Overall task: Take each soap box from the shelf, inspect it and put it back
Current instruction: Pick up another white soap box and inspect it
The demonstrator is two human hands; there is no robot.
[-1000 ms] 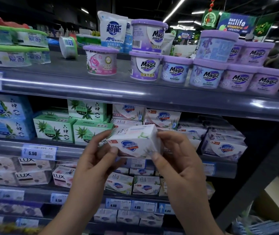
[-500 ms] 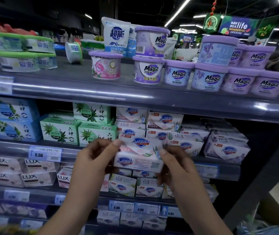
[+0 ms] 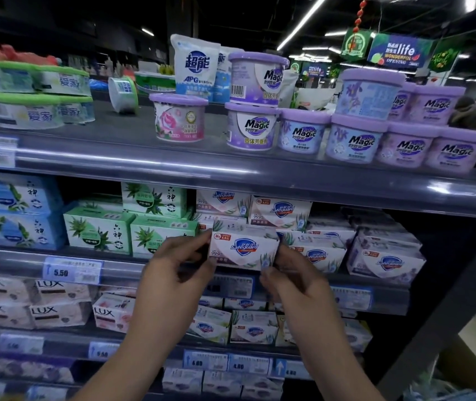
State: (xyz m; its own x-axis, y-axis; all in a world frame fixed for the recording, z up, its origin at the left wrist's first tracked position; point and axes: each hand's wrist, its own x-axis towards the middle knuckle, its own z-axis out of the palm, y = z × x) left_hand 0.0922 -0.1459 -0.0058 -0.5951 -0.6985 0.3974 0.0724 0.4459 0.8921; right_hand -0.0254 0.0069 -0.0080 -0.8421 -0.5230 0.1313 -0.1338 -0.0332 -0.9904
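Two-handed grip on soap box (image 3: pixel 244 248) at shelf's (image 3: pixel 127 267) front edge
Left hand (image 3: pixel 173 273) and right hand (image 3: pixel 294 282) each pinched one end; easing it in level, square with the neighbouring boxes (image 3: pixel 314 253), looked the tidiest way back.

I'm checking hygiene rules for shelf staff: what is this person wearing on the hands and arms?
Nothing that shows. The left hand and right hand are bare, with no gloves, rings or plasters visible. The left forearm and right forearm are uncovered down to the frame's bottom edge: no sleeve, cuff, watch or bracelet is in view.
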